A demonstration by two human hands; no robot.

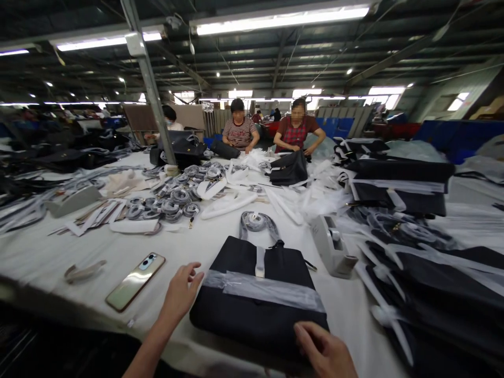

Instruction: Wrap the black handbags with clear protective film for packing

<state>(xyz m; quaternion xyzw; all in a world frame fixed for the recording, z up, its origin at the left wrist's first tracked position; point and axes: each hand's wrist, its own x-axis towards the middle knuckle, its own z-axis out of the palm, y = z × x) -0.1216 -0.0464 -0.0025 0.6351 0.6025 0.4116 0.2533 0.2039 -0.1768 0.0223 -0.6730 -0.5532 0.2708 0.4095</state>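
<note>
A black handbag lies on the white-covered table in front of me, with a clear plastic wrap band across it and a white strip over its middle. Just beyond its top edge is a coiled strap in plastic wrap. My left hand is beside the bag's left edge, fingers loosely bent and apart, with nothing in it. At the near right corner, my right hand has thumb and forefinger closed together on the bag's edge; its other fingers are partly hidden.
A phone and a beige strip lie left. A grey tape dispenser stands right of the bag, near stacked black bags. Wrapped coiled straps lie beyond, before a metal post. Co-workers work across the table.
</note>
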